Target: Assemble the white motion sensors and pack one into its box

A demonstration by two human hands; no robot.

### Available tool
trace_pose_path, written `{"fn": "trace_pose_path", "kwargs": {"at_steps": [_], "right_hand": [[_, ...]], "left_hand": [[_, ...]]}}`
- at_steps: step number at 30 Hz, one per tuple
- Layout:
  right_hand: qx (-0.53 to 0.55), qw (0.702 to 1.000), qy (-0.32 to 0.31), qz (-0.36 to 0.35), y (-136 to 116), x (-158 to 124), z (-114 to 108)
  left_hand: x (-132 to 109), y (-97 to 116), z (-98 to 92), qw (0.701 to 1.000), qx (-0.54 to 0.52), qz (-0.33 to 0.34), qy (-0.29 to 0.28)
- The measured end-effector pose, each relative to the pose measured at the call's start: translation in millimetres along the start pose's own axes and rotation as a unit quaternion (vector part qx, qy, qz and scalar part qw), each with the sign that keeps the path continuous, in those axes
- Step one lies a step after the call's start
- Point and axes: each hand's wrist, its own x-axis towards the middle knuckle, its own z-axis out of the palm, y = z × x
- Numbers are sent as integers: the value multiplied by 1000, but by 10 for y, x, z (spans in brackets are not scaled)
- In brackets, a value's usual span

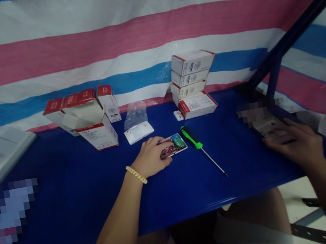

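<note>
My left hand [152,157] is closed around the near end of a small white device housing [184,148]. The housing lies face up on the blue table, showing a red circuit board [169,149] and a green and blue battery [178,141]; one finger rests over the board. A white plastic cover [139,132] sits just beyond that hand. To the right lies a screwdriver [198,145] with a green and black handle, touched by neither hand. On the far right, my right hand [300,142] grips a flat phone-like slab [269,126], whose far end is blurred out.
Open and closed red-and-white boxes [99,135] stand at the back left. More are stacked [193,78] at the back centre, beside a small white part [178,115]. A clear plastic bag [134,113], a white power strip [7,151] and a blue frame post [294,27] surround the table [79,204].
</note>
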Motion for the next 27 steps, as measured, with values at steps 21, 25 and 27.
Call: {"fn": "trace_pose_path", "kwargs": {"at_steps": [21, 25, 27], "right_hand": [[-22, 998, 44, -32, 118, -42, 112], [-39, 992, 85, -90, 111, -31, 105], [-48, 988, 98, -112, 107, -21, 98]], "left_hand": [[4, -21, 30, 1000, 3, 12, 12], [11, -25, 28, 1000, 3, 15, 11], [16, -20, 20, 1000, 0, 10, 7]]}}
